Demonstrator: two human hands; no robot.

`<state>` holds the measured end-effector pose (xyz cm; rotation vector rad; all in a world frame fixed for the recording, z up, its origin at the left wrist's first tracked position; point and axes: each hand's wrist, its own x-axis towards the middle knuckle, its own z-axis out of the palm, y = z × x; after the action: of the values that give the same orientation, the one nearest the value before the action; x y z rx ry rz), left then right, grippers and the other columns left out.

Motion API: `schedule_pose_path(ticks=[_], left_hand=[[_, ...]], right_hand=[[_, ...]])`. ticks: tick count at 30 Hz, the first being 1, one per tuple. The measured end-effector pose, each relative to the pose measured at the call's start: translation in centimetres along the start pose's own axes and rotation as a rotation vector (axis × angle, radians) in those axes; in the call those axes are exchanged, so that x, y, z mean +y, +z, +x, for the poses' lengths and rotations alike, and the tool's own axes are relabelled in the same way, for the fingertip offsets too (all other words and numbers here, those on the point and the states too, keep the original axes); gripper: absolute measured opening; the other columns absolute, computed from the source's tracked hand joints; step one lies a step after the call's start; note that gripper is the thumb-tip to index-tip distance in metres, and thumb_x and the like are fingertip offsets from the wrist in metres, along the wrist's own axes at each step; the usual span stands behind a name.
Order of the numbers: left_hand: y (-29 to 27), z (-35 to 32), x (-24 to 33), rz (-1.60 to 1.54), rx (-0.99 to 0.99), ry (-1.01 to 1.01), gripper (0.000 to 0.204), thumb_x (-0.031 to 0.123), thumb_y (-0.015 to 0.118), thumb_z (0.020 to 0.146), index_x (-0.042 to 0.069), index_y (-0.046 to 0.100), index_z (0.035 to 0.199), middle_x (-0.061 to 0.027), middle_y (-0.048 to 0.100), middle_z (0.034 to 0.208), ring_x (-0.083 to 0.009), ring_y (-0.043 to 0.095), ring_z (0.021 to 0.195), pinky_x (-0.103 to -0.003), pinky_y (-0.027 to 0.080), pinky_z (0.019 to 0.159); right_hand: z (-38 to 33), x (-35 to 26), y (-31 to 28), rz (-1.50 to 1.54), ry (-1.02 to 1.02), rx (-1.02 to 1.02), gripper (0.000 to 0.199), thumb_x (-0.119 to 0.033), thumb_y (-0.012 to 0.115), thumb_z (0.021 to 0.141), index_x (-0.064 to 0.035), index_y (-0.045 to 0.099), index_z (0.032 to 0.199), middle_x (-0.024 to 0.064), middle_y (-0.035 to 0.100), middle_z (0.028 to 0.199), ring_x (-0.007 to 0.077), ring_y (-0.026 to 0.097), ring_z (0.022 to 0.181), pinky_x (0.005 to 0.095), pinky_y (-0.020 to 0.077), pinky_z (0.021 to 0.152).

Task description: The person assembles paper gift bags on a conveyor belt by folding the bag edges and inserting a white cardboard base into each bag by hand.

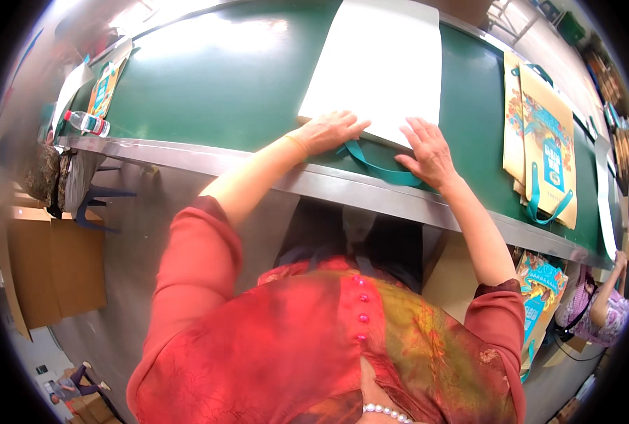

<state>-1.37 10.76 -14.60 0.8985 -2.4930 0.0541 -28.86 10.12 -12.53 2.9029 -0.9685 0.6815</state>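
A large white paper bag [381, 63] lies flat on the green tabletop [208, 85], its near end close to the table's metal edge. From that end a teal ribbon handle [388, 174] loops toward me. My left hand [330, 131] rests on the bag's near left corner, fingers stretched out and lying flat. At the near right corner is my right hand [431, 154], its fingers spread and touching the bag's edge. Neither hand is closed around anything.
Printed tan bags with teal handles [551, 141] are piled on the right. A bottle with a red cap [87, 123] and another printed bag [106, 88] lie at the far left. Cardboard boxes [60, 265] stand on the floor. Another person [604, 307] is at the right end.
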Motion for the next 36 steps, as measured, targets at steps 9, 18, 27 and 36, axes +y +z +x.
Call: schedule_pose_path(ticks=[9, 18, 27, 36], left_hand=[[-5.1, 1.6, 5.0, -0.204, 0.179, -0.19, 0.016, 0.004, 0.057, 0.077, 0.009, 0.059, 0.092, -0.0042, 0.058, 0.072, -0.023, 0.06, 0.07, -0.035, 0.048, 0.063], [-4.9, -2.7, 8.9, 0.005, -0.014, -0.243, 0.032, 0.009, 0.064, 0.073, 0.01, 0.059, 0.104, -0.0051, 0.056, 0.088, -0.0233, 0.055, 0.082, -0.035, 0.047, 0.071], [-5.9, -2.4, 4.1, -0.32, -0.48, -0.415, 0.041, 0.015, 0.063, 0.081, 0.007, 0.055, 0.12, -0.0099, 0.062, 0.093, -0.0269, 0.059, 0.083, -0.033, 0.05, 0.073], [-4.7, 0.8, -0.7, -0.141, -0.376, -0.328, 0.031, 0.032, 0.062, 0.087, 0.008, 0.06, 0.106, -0.0088, 0.057, 0.085, -0.0278, 0.055, 0.082, -0.038, 0.046, 0.073]], right_hand=[[1.0, -2.9, -2.7, -0.137, -0.243, 0.138, 0.042, -0.007, 0.063, 0.072, 0.0004, 0.056, 0.113, 0.0161, 0.057, 0.112, 0.0303, 0.056, 0.098, 0.0416, 0.0458, 0.08], [-2.5, -4.2, -1.5, -0.035, -0.1, -0.093, 0.023, -0.004, 0.059, 0.072, -0.0033, 0.06, 0.095, 0.0085, 0.06, 0.091, 0.0232, 0.058, 0.082, 0.0336, 0.0487, 0.064], [0.9, -1.4, -2.0, 0.317, 0.064, -0.377, 0.001, -0.01, 0.06, 0.077, -0.01, 0.06, 0.078, 0.0093, 0.057, 0.072, 0.0289, 0.058, 0.071, 0.0409, 0.0486, 0.061], [6.3, 4.8, 0.0, 0.905, 0.57, -0.974, 0.026, -0.017, 0.07, 0.081, -0.0025, 0.064, 0.101, 0.0021, 0.063, 0.08, 0.0117, 0.058, 0.078, 0.0276, 0.0474, 0.076]])
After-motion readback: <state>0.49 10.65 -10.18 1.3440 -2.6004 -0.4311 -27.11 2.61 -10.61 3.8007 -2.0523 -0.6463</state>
